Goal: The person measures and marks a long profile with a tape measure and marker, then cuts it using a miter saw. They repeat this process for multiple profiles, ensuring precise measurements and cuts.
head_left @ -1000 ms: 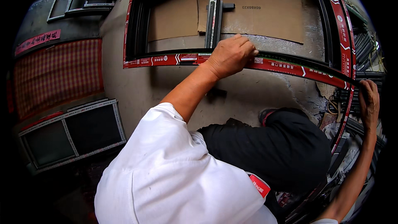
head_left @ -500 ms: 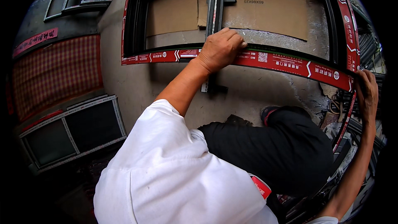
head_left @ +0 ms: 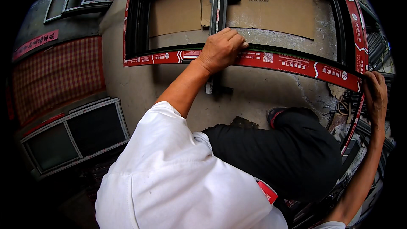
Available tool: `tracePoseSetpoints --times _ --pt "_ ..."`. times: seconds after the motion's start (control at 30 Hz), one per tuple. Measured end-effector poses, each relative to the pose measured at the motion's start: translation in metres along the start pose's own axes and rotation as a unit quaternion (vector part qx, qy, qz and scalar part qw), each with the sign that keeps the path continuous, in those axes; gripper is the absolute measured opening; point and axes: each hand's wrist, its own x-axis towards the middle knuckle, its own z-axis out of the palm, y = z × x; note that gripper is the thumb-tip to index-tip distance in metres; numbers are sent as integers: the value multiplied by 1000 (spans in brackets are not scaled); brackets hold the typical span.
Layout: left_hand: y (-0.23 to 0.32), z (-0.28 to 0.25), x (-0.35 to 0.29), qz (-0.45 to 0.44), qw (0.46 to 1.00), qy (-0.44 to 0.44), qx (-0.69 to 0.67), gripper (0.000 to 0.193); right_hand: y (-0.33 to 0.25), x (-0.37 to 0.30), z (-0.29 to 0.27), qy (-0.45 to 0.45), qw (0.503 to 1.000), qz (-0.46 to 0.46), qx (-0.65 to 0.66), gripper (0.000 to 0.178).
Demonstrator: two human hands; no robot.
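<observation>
A large dark window frame (head_left: 292, 66), wrapped in red printed film, lies across the upper part of the view. My left hand (head_left: 222, 50) is closed over its near rail, left of the middle, with the thumb side against the inner edge; whatever is pinched there is hidden. Along that inner edge runs a thin dark, greenish line. At the near right corner, my right hand (head_left: 375, 95) wraps round the frame, its fingers partly out of sight. Beneath the frame, a grey metal bar with a crosspiece (head_left: 218, 10) passes under the rail near my left hand.
Flat brown cardboard (head_left: 271, 15) lies inside the frame's opening. Long dark profiles (head_left: 373, 131) and a coiled cord (head_left: 342, 106) crowd the right side. At left, a glazed panel (head_left: 76, 131) stands below a checked cloth (head_left: 59, 78); more frames (head_left: 80, 0) stand beyond. My bent leg (head_left: 288, 152) is close below the rail.
My left hand has shifted slightly left along the near rail, still closed. My right hand stays at the corner, and the frame is nearly unmoved.
</observation>
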Motion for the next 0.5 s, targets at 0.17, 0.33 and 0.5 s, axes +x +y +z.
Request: tracePoseSetpoints --times 0.17,0.33,0.5 --pt "5 2 4 0 1000 14 -16 15 13 -3 -1 -7 1000 4 12 32" --pt "-2 2 0 0 1000 14 -22 14 36 -14 6 22 999 -27 -20 32" --pt "-2 1 -1 -6 1000 0 -21 14 40 -21 8 40 998 -40 14 29"
